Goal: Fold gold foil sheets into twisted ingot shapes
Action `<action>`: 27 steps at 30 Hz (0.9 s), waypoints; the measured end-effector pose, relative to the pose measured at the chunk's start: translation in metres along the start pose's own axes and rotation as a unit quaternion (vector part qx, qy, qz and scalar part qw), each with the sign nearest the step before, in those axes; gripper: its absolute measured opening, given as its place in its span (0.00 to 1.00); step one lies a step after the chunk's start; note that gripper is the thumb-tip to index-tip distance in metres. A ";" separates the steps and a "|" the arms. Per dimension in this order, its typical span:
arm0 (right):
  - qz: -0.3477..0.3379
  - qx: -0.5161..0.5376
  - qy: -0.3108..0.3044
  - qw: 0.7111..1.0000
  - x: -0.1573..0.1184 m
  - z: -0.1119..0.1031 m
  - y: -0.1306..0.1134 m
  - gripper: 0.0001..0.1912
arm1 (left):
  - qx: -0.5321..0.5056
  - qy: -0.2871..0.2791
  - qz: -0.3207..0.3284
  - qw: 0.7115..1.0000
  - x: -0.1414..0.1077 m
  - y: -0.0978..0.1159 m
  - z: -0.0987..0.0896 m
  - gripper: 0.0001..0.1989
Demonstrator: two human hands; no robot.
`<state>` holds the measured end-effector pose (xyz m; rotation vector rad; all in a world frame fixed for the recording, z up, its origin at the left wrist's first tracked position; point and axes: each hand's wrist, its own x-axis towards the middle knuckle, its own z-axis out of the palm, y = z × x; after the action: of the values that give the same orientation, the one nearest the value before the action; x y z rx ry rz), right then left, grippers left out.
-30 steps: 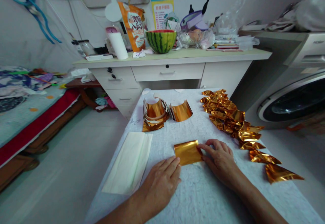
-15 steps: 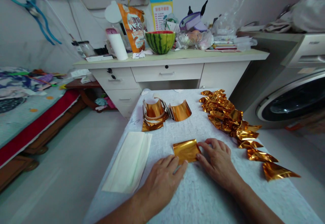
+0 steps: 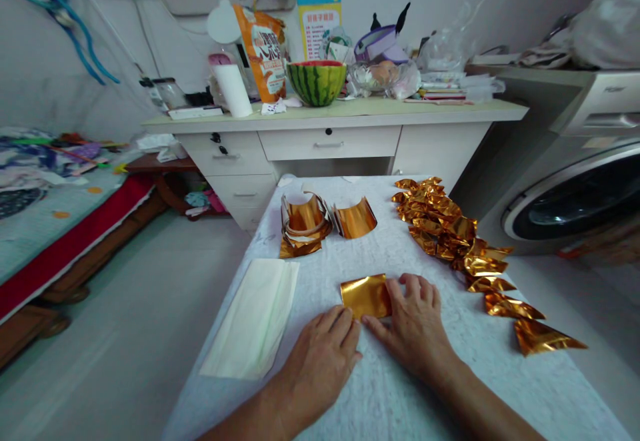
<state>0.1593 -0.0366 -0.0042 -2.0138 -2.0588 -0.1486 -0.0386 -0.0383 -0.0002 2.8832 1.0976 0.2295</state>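
A small gold foil sheet (image 3: 367,295) lies on the pale cloth-covered table (image 3: 320,267), slightly curled at its far edge. My left hand (image 3: 325,354) rests at the sheet's near left corner, fingers close together and pressing on its near edge. At the right side of the sheet is my right hand (image 3: 414,324), its thumb stretched toward the near edge and its fingers apart on the foil's right edge. Behind them stand curled stacks of gold foil (image 3: 306,221) and a separate curved piece (image 3: 356,219).
Folded gold foil pieces (image 3: 440,221) run down the table's right side. A pale folded sheet (image 3: 253,321) lies at the left. Beyond the table stands a white desk (image 3: 330,142); a washing machine (image 3: 575,161) is at the right.
My right hand has moved left over the foil's right edge, its thumb now near my left fingertips. My left thumb has drawn in from the foil toward me.
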 end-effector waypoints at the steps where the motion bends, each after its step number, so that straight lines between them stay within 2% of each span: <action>1: 0.000 -0.001 -0.002 1.000 0.000 0.000 0.000 0.32 | 0.000 0.000 -0.001 1.000 0.000 0.000 -0.001 0.23; 6: -0.006 0.011 -0.021 1.000 0.000 -0.003 0.006 0.26 | 0.003 0.001 -0.003 1.000 0.002 0.000 -0.005 0.18; 11: -0.016 0.035 -0.021 0.999 -0.002 -0.002 0.024 0.19 | -0.006 0.007 0.003 1.000 0.001 -0.003 -0.005 0.17; 15: -0.024 0.040 -0.009 0.999 -0.003 0.001 0.040 0.20 | -0.017 -0.011 -0.002 1.000 0.003 -0.004 -0.007 0.16; 20: -0.033 0.053 -0.032 0.998 0.001 0.004 0.053 0.22 | -0.040 -0.047 -0.014 0.998 0.009 -0.004 -0.016 0.10; 23: -0.026 0.073 -0.044 0.996 0.007 -0.002 0.055 0.22 | -0.057 -0.072 -0.031 0.995 0.018 -0.004 -0.025 0.04; 25: -0.027 0.110 -0.043 0.993 0.011 -0.011 0.052 0.17 | -0.066 -0.071 -0.048 0.994 0.026 -0.004 -0.030 0.07; 27: -0.083 0.155 -0.057 0.983 0.015 -0.022 0.044 0.11 | -0.068 -0.067 -0.052 0.994 0.033 -0.005 -0.033 0.07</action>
<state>0.2054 -0.0264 0.0161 -1.6993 -2.1616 0.2492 -0.0226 -0.0127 0.0357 2.6701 1.1564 0.0993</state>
